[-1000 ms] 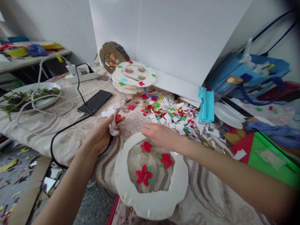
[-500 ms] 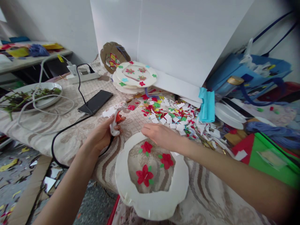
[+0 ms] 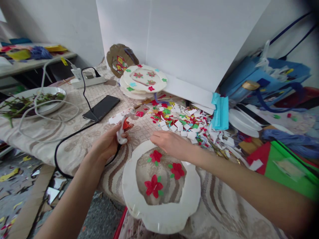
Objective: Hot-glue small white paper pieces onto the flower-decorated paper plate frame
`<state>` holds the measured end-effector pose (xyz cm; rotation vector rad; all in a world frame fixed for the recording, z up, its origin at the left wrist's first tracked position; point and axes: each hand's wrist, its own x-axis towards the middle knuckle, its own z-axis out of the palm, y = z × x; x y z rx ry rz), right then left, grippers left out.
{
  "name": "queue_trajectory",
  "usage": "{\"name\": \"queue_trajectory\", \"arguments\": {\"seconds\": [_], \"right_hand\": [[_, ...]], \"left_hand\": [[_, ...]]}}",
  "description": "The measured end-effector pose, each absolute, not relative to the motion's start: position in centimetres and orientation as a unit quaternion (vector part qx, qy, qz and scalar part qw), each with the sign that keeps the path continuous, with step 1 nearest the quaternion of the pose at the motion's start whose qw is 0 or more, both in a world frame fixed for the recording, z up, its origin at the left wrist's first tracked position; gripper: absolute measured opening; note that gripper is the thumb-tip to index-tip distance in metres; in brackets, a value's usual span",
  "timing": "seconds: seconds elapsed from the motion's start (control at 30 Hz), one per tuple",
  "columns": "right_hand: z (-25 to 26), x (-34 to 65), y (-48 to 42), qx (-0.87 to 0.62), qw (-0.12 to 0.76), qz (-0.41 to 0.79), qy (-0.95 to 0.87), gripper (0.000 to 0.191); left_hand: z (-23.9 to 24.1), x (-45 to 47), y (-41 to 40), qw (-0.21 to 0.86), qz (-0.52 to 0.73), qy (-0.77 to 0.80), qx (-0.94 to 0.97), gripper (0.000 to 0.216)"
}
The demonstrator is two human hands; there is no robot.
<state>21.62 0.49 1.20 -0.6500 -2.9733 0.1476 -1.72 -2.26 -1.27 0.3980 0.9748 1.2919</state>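
My left hand (image 3: 109, 141) is closed around a white hot glue gun (image 3: 121, 132) with an orange trigger, a black cord trailing from its handle. The nozzle points away, over the cloth. Before me lies a white scalloped round frame (image 3: 169, 217) with a see-through middle, which carries three red flowers (image 3: 154, 186) with green leaves. My right hand (image 3: 171, 144) rests at the frame's far rim, its fingers curled and pressed together. The fingertips are hidden, so what they pinch cannot be made out.
Paper scraps (image 3: 184, 124) lie heaped beyond my right hand. Finished-looking frames (image 3: 144, 79) are stacked behind. Left are a phone (image 3: 101, 108), a power strip (image 3: 89, 81) and a plate of stems (image 3: 57, 103). At right stand a blue bag (image 3: 274, 76) and a green folder (image 3: 286, 166).
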Motion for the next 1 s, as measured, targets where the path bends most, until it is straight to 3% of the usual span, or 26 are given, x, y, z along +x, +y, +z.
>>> {"name": "queue_trajectory", "arguments": {"seconds": [1.0], "right_hand": [[1.10,21.67,0.55,-0.213,0.045,0.037,-0.975,0.022]], "left_hand": [[-1.61,-1.91,-2.13,0.674,0.574,0.432,0.171,0.013]]}}
